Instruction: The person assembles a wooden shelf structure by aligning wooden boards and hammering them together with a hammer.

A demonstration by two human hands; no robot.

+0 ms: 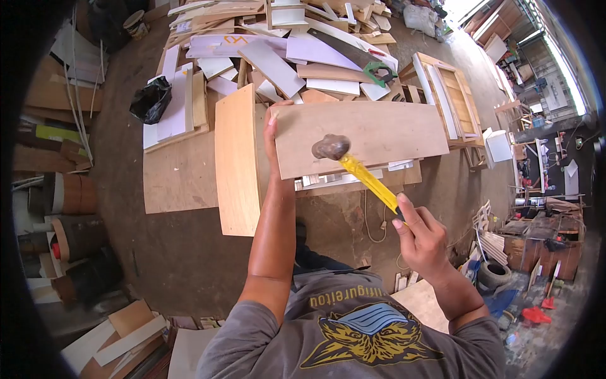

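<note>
My right hand (pixel 421 237) is closed round the lower end of a hammer (pixel 369 183) with a yellow handle. The hammer's dark metal head (pixel 331 147) appears over the face of a flat brown wooden board (pixel 379 126); whether it touches the wood I cannot tell. At the board's left end, my left hand (pixel 271 129) grips the edge, its fingers partly hidden behind the wood. Just left of that hand stands a second, lighter wooden panel (pixel 237 164), upright along the worktable (pixel 180 183).
Offcuts (pixel 271 66) are heaped across the back, with a green-handled saw (pixel 379 72) among them. A black plastic bag (pixel 151 101) lies at the left. Wooden frames (pixel 454 95) lean at the right. A cord (pixel 372 234) trails on the floor below the table.
</note>
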